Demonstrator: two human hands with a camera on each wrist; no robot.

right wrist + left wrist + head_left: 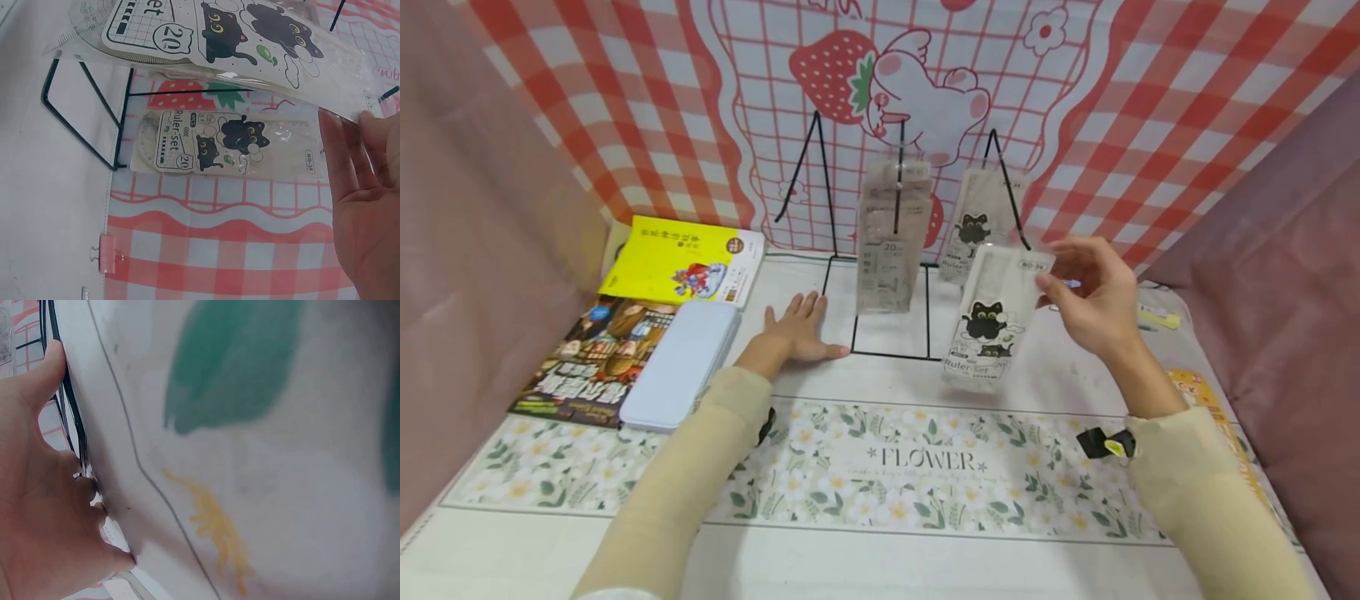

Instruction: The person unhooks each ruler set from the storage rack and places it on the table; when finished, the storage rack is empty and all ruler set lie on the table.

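Observation:
My right hand [1097, 296] pinches the top right edge of a clear ruler set pack [992, 317] printed with black cats. The pack's top is at the tip of the right prong of a black wire display rack [891, 357]. Behind it, a matching ruler set [231, 144] hangs farther back. Several clear packs [887, 267] hang from the middle prong. My left hand [796, 329] lies spread on the table at the rack's base, its thumb against the wire in the left wrist view.
To the left lie a yellow book [681, 258], a dark illustrated book [587, 358] and a pale blue case [681, 362]. A floral mat [925, 492] runs along the front. An orange item [1206, 400] sits beyond my right forearm. Checked cloth [1195, 108] hangs behind the rack.

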